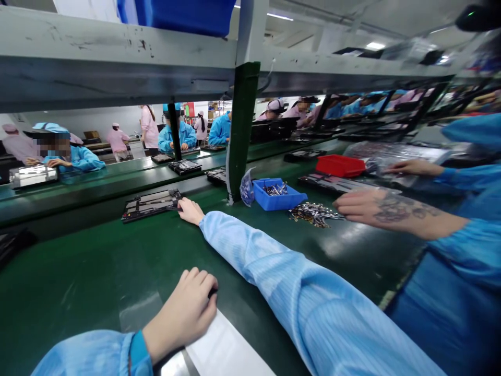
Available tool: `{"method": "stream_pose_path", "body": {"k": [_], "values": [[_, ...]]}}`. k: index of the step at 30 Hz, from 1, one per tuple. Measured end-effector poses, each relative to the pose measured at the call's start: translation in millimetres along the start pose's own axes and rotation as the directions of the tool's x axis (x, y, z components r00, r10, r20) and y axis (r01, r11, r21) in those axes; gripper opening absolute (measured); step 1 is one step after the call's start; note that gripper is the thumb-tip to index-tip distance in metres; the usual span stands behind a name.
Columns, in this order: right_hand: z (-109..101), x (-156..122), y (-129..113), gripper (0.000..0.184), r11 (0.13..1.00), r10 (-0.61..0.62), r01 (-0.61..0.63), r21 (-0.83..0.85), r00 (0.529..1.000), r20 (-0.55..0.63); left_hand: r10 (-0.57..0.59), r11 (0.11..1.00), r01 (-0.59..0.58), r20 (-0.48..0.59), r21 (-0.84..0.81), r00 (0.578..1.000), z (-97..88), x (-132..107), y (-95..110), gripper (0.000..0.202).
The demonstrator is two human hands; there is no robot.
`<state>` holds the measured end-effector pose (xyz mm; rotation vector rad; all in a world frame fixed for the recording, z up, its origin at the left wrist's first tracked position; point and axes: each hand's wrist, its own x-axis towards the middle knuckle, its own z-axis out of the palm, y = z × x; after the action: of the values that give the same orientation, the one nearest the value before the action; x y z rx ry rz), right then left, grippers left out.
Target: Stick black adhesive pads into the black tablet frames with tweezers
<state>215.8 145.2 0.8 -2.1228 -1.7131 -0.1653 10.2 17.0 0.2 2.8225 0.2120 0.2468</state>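
Two hands in pale blue sleeves are seen over a green table [66,282]. The right hand [190,211] is stretched out, grip released, with the fingertips touching the edge of one black frame [151,204]; nothing looks grasped. The left hand [183,313] sits nearer the camera, grip clenched into a loose fist, and whether anything is held inside can't be told. One white sheet [223,347] lies just beside it.

Past the frame, one clear bag [247,189] is propped against one black post [241,130]. Next come one blue bin [276,196] full of screws [275,189], one loose pile of metal parts [313,214] and one red tray [340,166]. Two hands of a co-worker are seen on the right, one with a tattooed forearm [399,209]. At least eight other people [176,136] are seen beyond the post.
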Motion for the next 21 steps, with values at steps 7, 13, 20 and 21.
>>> {"method": "stream_pose_path", "body": {"k": [7,13,20,21], "values": [[4.1,5.6,1.4,0.027,0.999,-0.052,0.052,0.004,0.997,0.052,0.004,1.000,-0.004,-0.006,0.006,1.000,-0.2,-1.1,-0.9,0.011],[4.4,5.6,-1.1,0.028,0.999,-0.039,0.042,-0.023,0.994,0.099,0.009,1.000,-0.009,-0.009,0.019,1.000,-1.6,-1.0,-3.0,0.012],[1.4,4.5,-9.3,0.029,0.999,-0.035,0.037,-0.026,0.996,0.078,0.005,0.999,-0.005,-0.023,0.033,1.000,-3.9,-1.6,-10.4,0.012],[1.5,4.9,-9.9,0.029,0.999,-0.035,0.037,-0.028,0.996,0.079,0.002,0.999,-0.001,-0.025,0.034,1.000,-4.0,-2.2,-11.5,0.012]]}}
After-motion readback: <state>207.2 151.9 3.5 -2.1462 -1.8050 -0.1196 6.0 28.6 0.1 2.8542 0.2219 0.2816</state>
